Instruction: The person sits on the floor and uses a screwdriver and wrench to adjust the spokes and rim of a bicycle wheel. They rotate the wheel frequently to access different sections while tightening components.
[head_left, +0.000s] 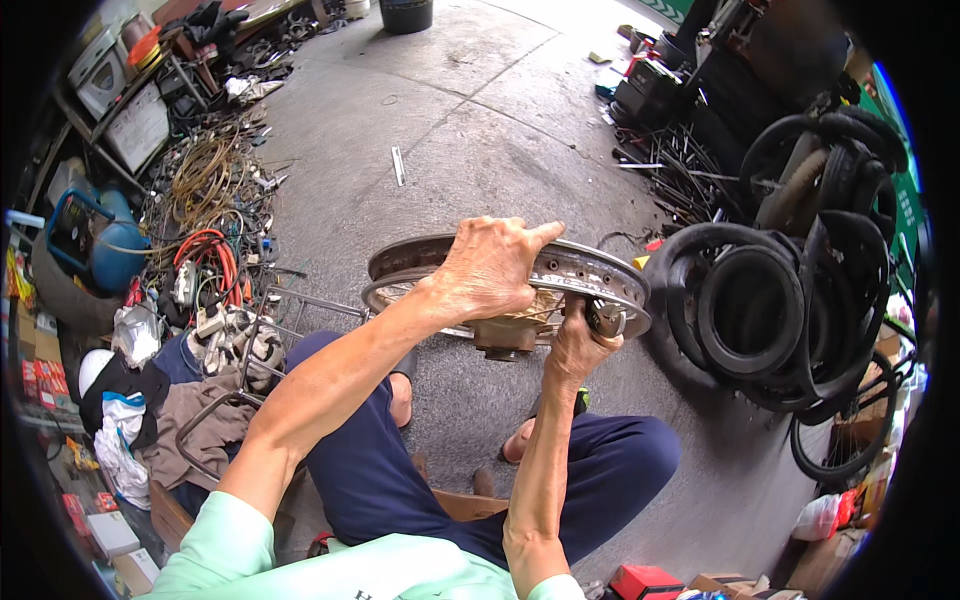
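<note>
In front of my knees a spoked metal wheel rim (600,262) without a tyre is held up, tilted, with a rusty brown hub (503,335) at its middle. My left hand (487,265) lies over the rim and grips it, its index finger stretched to the right along the far side. Lower down on the right, my right hand (580,340) is closed at the near edge of the rim, its thumb and fingers reaching up to the spokes. A small shiny metal piece shows by its fingers, too hidden to name.
Black tyres (750,310) are piled at the right. Left of me lie tangled cables (205,180), a blue tank (115,240), cloths (205,425) and a metal frame (250,370). A pale strip (398,166) lies on the concrete floor (440,110); a black bucket (406,14) stands far off.
</note>
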